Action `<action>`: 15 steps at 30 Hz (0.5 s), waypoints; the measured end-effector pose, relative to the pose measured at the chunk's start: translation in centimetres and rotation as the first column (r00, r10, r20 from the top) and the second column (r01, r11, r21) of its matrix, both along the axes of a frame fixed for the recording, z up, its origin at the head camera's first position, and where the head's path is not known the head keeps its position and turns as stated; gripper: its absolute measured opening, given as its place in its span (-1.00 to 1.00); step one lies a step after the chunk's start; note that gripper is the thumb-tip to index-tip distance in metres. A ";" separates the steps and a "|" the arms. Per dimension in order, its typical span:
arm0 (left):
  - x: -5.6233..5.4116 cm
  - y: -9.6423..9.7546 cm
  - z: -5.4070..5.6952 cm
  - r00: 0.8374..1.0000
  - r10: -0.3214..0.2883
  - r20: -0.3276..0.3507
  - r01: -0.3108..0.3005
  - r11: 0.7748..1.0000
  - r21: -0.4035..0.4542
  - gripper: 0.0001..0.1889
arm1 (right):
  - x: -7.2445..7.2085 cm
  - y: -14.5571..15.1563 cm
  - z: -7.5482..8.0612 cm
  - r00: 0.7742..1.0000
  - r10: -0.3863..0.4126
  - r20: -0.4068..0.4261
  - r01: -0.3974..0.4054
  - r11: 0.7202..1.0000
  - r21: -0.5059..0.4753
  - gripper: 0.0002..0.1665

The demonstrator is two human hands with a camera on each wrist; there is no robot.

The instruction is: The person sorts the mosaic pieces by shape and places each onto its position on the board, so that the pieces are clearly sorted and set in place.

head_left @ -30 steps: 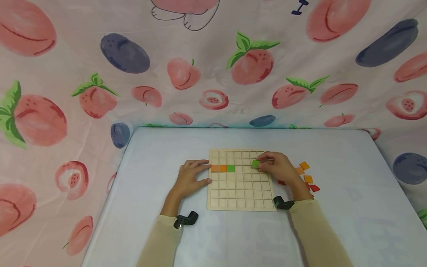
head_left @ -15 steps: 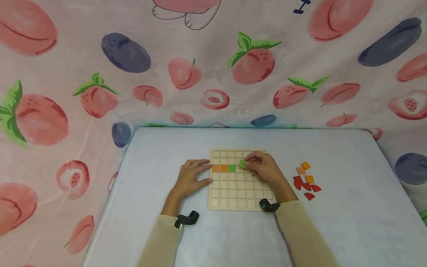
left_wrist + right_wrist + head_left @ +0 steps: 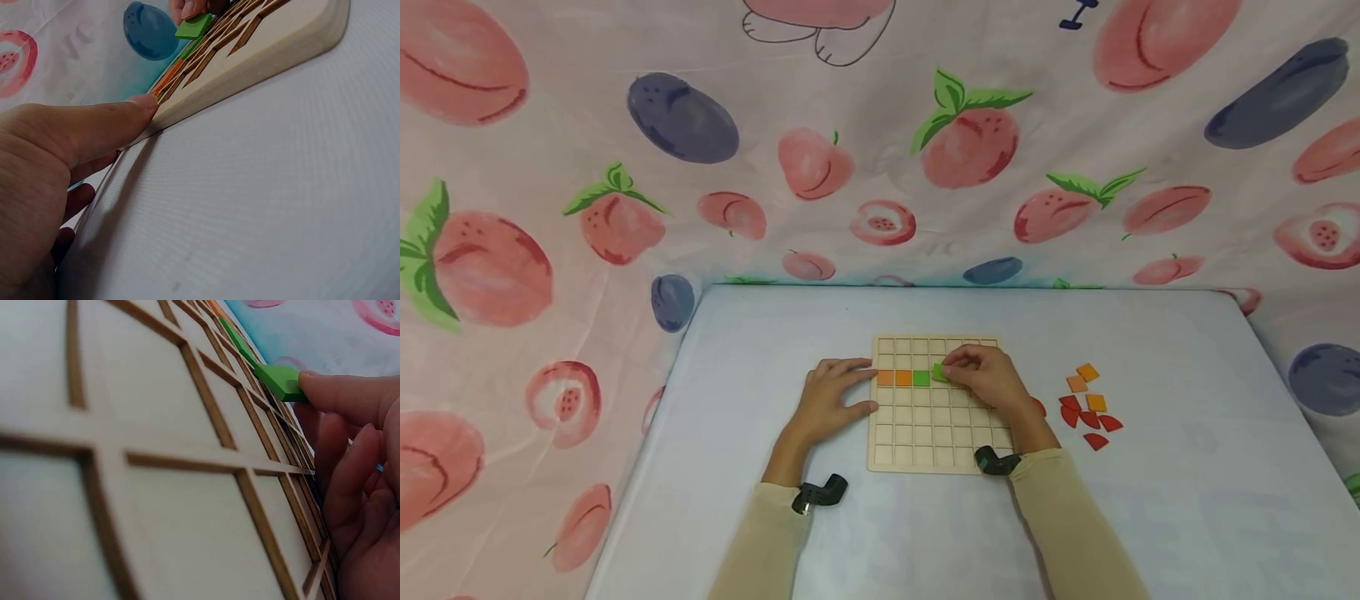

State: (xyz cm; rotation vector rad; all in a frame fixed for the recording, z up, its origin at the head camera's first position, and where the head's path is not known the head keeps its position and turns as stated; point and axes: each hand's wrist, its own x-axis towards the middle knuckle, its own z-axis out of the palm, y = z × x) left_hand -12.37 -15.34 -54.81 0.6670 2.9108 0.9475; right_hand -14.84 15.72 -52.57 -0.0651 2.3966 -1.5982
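Observation:
A wooden grid board (image 3: 925, 454) lies flat on the table. Two orange tiles (image 3: 894, 378) and a green tile (image 3: 921, 378) fill the left end of one row. My right hand (image 3: 992, 379) pinches another green square tile (image 3: 281, 382) between thumb and fingers, tilted over the cell just right of the set green one. At the board's left edge, my left hand (image 3: 831, 402) rests with fingers extended. In the left wrist view, its thumb (image 3: 140, 106) touches the board's corner area.
Right of the board lie orange and yellow square tiles (image 3: 1095, 403) and several red quarter-round pieces (image 3: 1095, 441). One red piece (image 3: 1039, 407) peeks out by the right wrist. A fruit-print cloth (image 3: 880, 167) hangs behind the white table (image 3: 775, 333).
My right hand has carried the green tile leftward across the board and slightly down, close to the set green tile. The left hand has stayed in place.

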 end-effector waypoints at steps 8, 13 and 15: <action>0.0 0.1 0.2 1.000 0.004 0.012 -0.004 1.000 -0.010 -0.42 | 0.1 0.0 0.1 1.000 0.022 -0.019 -0.021 0.999 0.044 -0.80; 0.1 0.2 0.2 1.000 0.008 0.018 -0.008 1.000 -0.013 -0.42 | 0.1 0.0 0.0 0.999 0.035 -0.029 -0.033 0.997 0.070 -0.79; 0.1 0.2 0.3 1.000 0.012 0.024 -0.011 1.000 -0.012 -0.42 | 0.0 0.0 -0.2 0.999 0.037 -0.035 -0.034 0.996 0.080 -0.80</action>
